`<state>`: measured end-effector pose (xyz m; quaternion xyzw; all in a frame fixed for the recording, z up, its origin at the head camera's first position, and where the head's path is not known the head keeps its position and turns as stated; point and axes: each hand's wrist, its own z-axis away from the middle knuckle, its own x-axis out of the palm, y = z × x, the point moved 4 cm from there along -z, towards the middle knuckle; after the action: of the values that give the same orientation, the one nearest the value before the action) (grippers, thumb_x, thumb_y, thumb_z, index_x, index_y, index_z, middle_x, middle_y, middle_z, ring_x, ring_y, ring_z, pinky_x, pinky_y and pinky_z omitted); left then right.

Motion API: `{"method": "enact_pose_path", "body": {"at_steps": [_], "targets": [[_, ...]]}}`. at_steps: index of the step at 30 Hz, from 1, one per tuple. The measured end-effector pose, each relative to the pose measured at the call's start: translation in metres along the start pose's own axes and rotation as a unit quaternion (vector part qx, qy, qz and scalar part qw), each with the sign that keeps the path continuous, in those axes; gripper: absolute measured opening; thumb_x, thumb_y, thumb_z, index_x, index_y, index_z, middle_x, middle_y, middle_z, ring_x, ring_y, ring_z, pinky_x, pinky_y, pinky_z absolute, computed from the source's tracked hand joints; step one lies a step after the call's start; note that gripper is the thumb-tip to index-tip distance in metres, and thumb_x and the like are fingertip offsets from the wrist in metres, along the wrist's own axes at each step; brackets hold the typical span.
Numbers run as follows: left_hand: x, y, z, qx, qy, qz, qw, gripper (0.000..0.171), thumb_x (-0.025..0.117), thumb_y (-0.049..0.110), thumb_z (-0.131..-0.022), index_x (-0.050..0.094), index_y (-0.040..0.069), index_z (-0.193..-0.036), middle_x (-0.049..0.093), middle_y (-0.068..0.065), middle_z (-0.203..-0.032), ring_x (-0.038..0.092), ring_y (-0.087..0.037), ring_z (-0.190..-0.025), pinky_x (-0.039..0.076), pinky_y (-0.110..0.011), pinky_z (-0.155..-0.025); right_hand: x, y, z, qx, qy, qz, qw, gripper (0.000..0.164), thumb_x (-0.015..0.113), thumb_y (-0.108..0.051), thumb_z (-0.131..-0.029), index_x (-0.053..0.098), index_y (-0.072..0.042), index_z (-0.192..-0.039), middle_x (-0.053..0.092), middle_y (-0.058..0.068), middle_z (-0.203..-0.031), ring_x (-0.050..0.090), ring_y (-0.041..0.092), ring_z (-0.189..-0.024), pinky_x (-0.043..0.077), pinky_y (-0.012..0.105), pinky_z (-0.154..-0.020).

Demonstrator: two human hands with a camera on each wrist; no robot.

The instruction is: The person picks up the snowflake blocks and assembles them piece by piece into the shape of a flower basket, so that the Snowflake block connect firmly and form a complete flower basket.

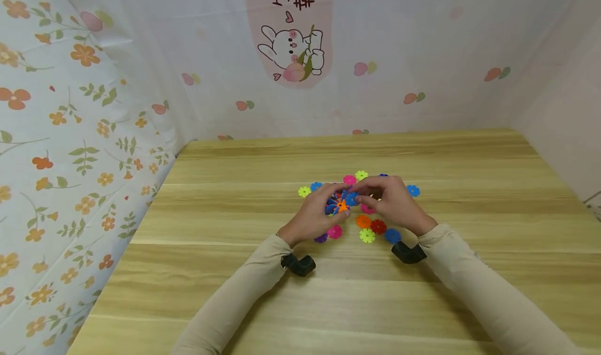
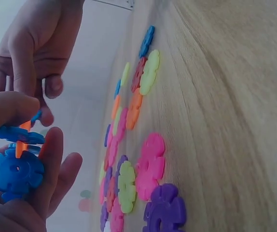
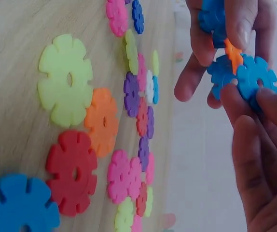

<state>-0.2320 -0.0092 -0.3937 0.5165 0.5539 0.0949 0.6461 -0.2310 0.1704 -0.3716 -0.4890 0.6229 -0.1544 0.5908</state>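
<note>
My left hand (image 1: 310, 218) grips a small cluster of notched, flower-shaped plastic discs, with several blue discs (image 2: 18, 171) slotted around an orange disc (image 1: 341, 205). The thumb lies on one side of the cluster and the fingers on the other. From the right, my right hand (image 1: 399, 204) pinches a blue disc (image 3: 255, 81) between thumb and forefinger. In the right wrist view that disc sits right against the orange disc's notched edge. Both hands are held above the loose discs, and part of the cluster is hidden behind the left fingers.
Loose discs lie flat on the wooden table (image 1: 225, 198) around the hands, among them a yellow-green disc (image 3: 66, 79), a red disc (image 3: 72, 173) and a purple disc (image 2: 166, 210). Patterned cloth (image 1: 211, 58) hangs behind the table and along its left side.
</note>
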Motion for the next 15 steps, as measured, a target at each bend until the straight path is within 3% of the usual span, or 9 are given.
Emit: {"method": "enact_pose_path", "body": {"at_steps": [7,15], "targets": [[-0.0017,0.0013,0.0017,-0.004,0.007,0.014,0.9999,0.055,0.068,0.017,-0.095,0.048,0.016,-0.146,0.055,-0.007,-0.142,0.057,-0.021,-0.121,0.052,-0.037,-0.100,0.0000,-0.0031,0.0001,-0.030,0.029,0.023,0.999,0.017,0.069,0.003,-0.090,0.076,-0.004,-0.103,0.077,0.010,-0.094,0.073,0.031,-0.077,0.060,0.024,-0.066],[0.0043,0.0053,-0.0008,0.018,-0.010,0.029,0.9994,0.057,0.065,0.013,-0.096,0.043,0.012,-0.148,0.051,-0.011,-0.145,0.055,-0.024,-0.123,0.050,-0.035,-0.102,0.0017,-0.0050,0.0041,-0.058,0.049,0.039,0.996,0.020,0.073,0.008,-0.084,0.079,-0.005,-0.097,0.077,0.010,-0.097,0.072,0.021,-0.076,0.058,0.017,-0.069]]}}
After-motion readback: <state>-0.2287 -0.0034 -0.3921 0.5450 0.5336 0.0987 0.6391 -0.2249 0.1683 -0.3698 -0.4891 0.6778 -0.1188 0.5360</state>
